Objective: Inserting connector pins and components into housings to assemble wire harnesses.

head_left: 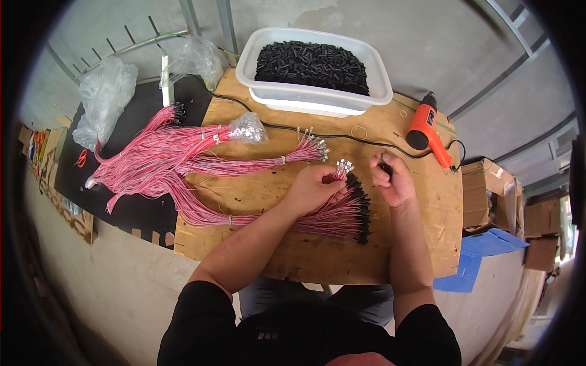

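My left hand (312, 190) is closed round a small bunch of pink wires, with their bare metal terminals (344, 166) sticking up past the fingers. Below it, more wires (326, 224) of the same bundle fan out over the table, their ends covered by black sleeves (362, 213). To the right, my right hand (398, 180) is curled with fingers and thumb together on small black sleeves (384, 165). It is held apart from the wire ends. How many sleeves it holds is hidden by the fingers.
A white tub (317, 104) of loose black sleeves stands at the back of the wooden table (421, 244). An orange heat gun (427, 128) lies at the right, its black cord crossing behind the wires. More pink wire bundles (146, 149) spread left, beside plastic bags (107, 97).
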Demonstrator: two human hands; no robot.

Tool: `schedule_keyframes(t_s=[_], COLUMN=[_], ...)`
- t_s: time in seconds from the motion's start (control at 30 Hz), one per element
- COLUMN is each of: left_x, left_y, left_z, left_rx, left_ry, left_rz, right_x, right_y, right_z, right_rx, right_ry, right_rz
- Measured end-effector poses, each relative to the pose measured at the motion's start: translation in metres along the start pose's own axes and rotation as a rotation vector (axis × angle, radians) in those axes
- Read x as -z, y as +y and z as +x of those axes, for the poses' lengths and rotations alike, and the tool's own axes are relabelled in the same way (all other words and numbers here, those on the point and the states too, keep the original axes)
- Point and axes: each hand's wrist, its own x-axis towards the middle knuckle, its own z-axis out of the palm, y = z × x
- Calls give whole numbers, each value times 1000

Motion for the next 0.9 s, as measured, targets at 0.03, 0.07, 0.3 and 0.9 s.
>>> schedule_keyframes(t_s=[0.03,0.07,0.3,0.9], left_x=[-1,-2,-6,-1], left_y=[0,1,2,3], left_z=[0,-1,-1,0], left_rx=[4,11,13,31], left_ry=[-4,8,69,48], left_rz=[5,-39,-50,-166], right_x=[-1,-1,-10,-18], right_y=[2,4,17,19], right_z=[-5,-6,-19,-27], right_rx=[0,4,140,288], right_ry=[18,19,45,-65], right_rz=[-37,-30,-534,-860])
